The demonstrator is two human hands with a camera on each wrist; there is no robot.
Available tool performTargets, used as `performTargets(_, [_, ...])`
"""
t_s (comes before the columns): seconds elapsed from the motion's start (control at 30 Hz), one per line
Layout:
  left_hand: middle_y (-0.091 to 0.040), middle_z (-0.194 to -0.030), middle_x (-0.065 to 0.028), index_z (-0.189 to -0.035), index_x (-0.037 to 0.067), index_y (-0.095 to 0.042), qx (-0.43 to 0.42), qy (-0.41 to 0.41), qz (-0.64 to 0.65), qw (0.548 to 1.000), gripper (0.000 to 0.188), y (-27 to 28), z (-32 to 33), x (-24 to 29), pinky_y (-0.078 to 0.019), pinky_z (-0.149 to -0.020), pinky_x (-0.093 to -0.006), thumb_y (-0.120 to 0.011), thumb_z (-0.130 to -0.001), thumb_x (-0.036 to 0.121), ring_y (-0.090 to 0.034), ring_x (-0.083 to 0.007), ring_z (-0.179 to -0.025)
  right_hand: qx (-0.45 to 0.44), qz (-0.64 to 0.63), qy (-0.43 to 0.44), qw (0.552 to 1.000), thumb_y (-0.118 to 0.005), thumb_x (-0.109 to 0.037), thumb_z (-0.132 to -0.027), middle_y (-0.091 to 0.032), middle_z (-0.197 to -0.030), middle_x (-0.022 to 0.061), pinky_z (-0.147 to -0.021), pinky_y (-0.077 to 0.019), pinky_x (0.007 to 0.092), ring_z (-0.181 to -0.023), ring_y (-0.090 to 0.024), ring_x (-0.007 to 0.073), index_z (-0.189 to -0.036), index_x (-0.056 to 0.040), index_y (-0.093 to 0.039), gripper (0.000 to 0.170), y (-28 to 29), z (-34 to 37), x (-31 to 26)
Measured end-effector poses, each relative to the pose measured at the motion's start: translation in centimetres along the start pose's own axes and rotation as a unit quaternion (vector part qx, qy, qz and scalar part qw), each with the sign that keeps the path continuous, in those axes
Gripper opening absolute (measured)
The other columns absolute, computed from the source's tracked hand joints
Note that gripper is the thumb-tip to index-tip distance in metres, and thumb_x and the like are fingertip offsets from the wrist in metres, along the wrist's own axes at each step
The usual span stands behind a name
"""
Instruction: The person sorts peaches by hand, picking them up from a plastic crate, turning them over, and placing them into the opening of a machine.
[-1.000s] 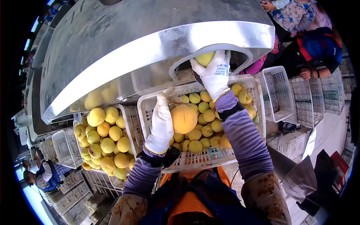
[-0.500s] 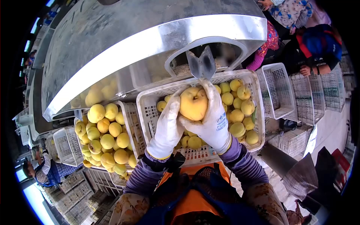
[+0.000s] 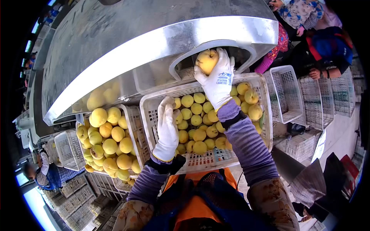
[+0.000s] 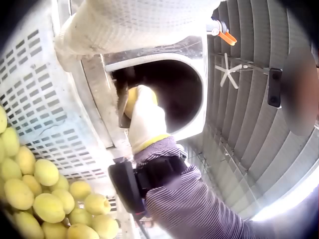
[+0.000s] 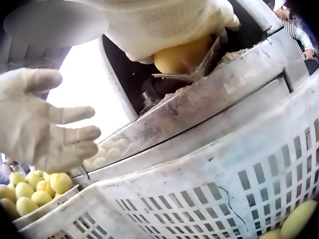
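At the machine's oval opening (image 3: 242, 54), the gloved right hand (image 3: 219, 79) grips a yellow peach (image 3: 207, 61). The right wrist view shows this peach (image 5: 183, 56) on a metal blade piece (image 5: 203, 67), under the right hand (image 5: 164, 25). The left hand (image 3: 167, 129) is held over the left part of the white crate (image 3: 266, 96) and holds nothing; in the right wrist view the left hand (image 5: 47, 119) has its fingers extended and spread. Many yellow-green peaches (image 3: 199, 134) lie in the crate below both hands.
A second crate (image 3: 135, 123) heaped with peaches (image 3: 110, 146) stands at the left. White crates (image 3: 286, 94) line the right side, near a person in blue and red (image 3: 327, 46). The machine's metal cover (image 3: 127, 46) spans the top.
Both hands were together around a peach over the crate; now the right hand has carried a peach up to the opening, while the left has moved left, off the fruit.
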State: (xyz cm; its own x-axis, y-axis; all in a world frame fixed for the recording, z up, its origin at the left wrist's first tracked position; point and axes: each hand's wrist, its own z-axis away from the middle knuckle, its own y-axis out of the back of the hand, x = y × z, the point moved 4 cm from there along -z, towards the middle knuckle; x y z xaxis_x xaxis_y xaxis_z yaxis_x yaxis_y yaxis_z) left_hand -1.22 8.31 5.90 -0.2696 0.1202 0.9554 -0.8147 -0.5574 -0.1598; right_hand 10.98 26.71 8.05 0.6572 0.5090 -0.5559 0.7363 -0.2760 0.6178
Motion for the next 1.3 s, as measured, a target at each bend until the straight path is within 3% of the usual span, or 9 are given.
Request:
performTargets(0.17, [-0.055, -0.134, -0.0161, -0.138, 0.001, -0.051, 0.105, -0.002, -0.25, 0.963, 0.041, 7.9, 0.0, -5.6, -0.0412, -0.108, -0.0345, -0.055, -0.102, 0.019, -0.051, -0.0252, -0.126, 0.032, -0.002, 0.041, 0.999, -0.082, -0.042, -0.073, -0.057, -0.106, 0.026, -0.1, -0.0401, 0.0538, -0.101, -0.055, 0.0416, -0.111, 0.0077, -0.052, 0.07, -0.3, -4.0, -0.4])
performTargets(0.3, [-0.052, -0.132, -0.0279, -0.146, 0.007, -0.045, -0.034, 0.114, -0.568, 0.814, 0.063, 9.1, -0.9, -9.6, -0.0435, -0.105, -0.0496, -0.064, -0.091, 0.034, -0.05, -0.0441, -0.125, 0.17, -0.057, 0.18, 0.967, -0.08, -0.035, -0.08, -0.061, -0.104, 0.0209, -0.087, -0.0466, 0.0498, -0.096, -0.059, 0.0385, -0.108, 0.0015, -0.057, 0.052, 3.5, -2.1, -2.5])
performTargets(0.4, [-0.055, -0.13, -0.0248, -0.147, 0.008, -0.043, -0.105, 0.176, -0.726, 0.657, 0.064, 7.2, -1.9, -13.2, -0.0488, -0.097, -0.0486, -0.061, -0.091, 0.033, -0.055, -0.0402, -0.119, -0.293, -0.073, 0.004, 0.953, -0.072, -0.028, -0.086, -0.066, -0.101, 0.011, -0.084, -0.0483, 0.0459, -0.094, -0.064, 0.0306, -0.112, -0.0051, -0.059, 0.036, 1.6, 9.2, -2.4])
performTargets(0.53, [-0.066, -0.119, -0.0101, -0.129, 0.011, -0.059, -0.059, 0.176, -0.836, 0.517, 0.055, 8.8, -4.1, -22.0, -0.0544, -0.086, -0.0387, -0.072, -0.084, 0.04, -0.059, -0.0294, -0.115, -0.778, 0.108, 0.016, 0.619, -0.075, -0.043, -0.081, -0.062, -0.123, 0.0146, -0.084, -0.0557, 0.0492, -0.11, -0.066, 0.0301, -0.127, -0.0072, -0.057, 0.061, -2.3, 27.9, 0.0])
performTargets(0.57, [-0.066, -0.119, -0.0098, -0.125, 0.011, -0.062, -0.09, 0.193, -0.828, 0.519, 0.053, 8.3, -4.0, -21.3, -0.054, -0.087, -0.0385, -0.073, -0.083, 0.041, -0.06, -0.0295, -0.116, -0.765, 0.188, 0.103, 0.607, -0.079, -0.036, -0.079, -0.055, -0.132, 0.0186, -0.086, -0.0561, 0.048, -0.112, -0.065, 0.0338, -0.13, -0.0076, -0.055, 0.063, -3.2, 30.7, -0.1])
performTargets(0.7, [-0.067, -0.124, -0.0139, -0.118, 0.005, -0.068, -0.174, 0.226, -0.773, 0.567, 0.066, 7.6, -4.2, -17.6, -0.05, -0.098, -0.0376, -0.079, -0.075, 0.054, -0.062, -0.0269, -0.118, -0.724, -0.01, -0.103, 0.682, -0.08, -0.023, -0.075, -0.051, -0.125, 0.0217, -0.091, -0.0531, 0.045, -0.113, -0.061, 0.0396, -0.131, -0.0058, -0.05, 0.066, -1.3, 28.4, 1.5])
performTargets(0.83, [-0.063, -0.128, -0.0134, -0.133, 0.004, -0.056, -0.099, 0.285, -0.145, 0.942, 0.073, 6.7, 0.0, -11.7, -0.0496, -0.101, -0.0471, -0.069, -0.086, 0.059, -0.058, -0.0305, -0.124, -0.475, -0.226, -0.162, 0.835, -0.077, -0.01, -0.074, -0.049, -0.13, 0.0217, -0.105, -0.0449, 0.0442, -0.121, -0.053, 0.039, -0.139, -0.005, -0.043, 0.074, 4.0, 18.4, 1.9])
performTargets(0.97, [-0.052, -0.14, -0.0131, -0.146, 0.009, -0.041, -0.162, 0.265, 0.314, 0.897, 0.084, 1.0, 3.9, -4.6, -0.0487, -0.098, -0.0607, -0.066, -0.088, 0.065, -0.054, -0.0296, -0.128, -0.337, -0.299, -0.051, 0.891, -0.078, -0.009, -0.073, -0.037, -0.145, 0.0233, -0.114, -0.0365, 0.0443, -0.135, -0.04, 0.0387, -0.146, -0.0045, -0.035, 0.085, 7.4, 13.6, -2.5])
performTargets(1.3, [-0.058, -0.135, -0.012, -0.14, 0.009, -0.048, -0.18, 0.101, 0.26, 0.943, 0.081, -2.6, 1.1, 3.8, -0.0499, -0.102, -0.0511, -0.067, -0.086, 0.066, -0.057, -0.0281, -0.125, -0.142, -0.345, -0.097, 0.923, -0.083, -0.016, -0.073, -0.052, -0.135, 0.024, -0.106, -0.0438, 0.0429, -0.123, -0.054, 0.0387, -0.146, 0.0014, -0.037, 0.088, 11.4, 4.4, -6.6])
